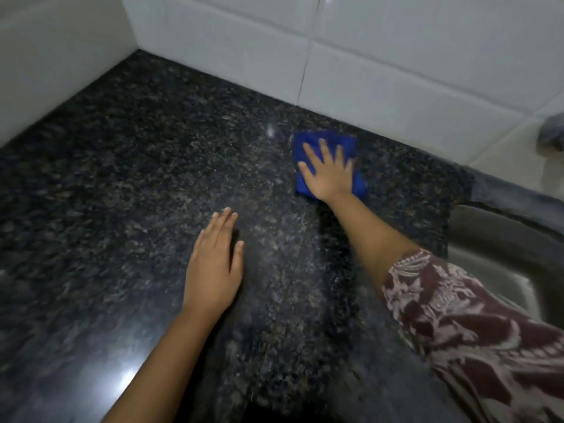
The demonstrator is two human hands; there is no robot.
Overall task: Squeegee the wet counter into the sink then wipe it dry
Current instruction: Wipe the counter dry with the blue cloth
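A dark speckled granite counter [128, 184] fills most of the view. My right hand [328, 170] lies flat, fingers spread, pressing a folded blue cloth [308, 141] onto the counter near the back wall. My left hand [213, 267] rests palm down on the bare counter closer to me, fingers together, holding nothing. The steel sink [500, 239] sits at the right edge, partly hidden by my patterned right sleeve [464, 325]. No squeegee is in view.
White tiled walls [396, 71] close the counter at the back and the left, meeting in a corner at the far left. A blurred grey object [552, 132] sits by the wall at the far right, above the sink.
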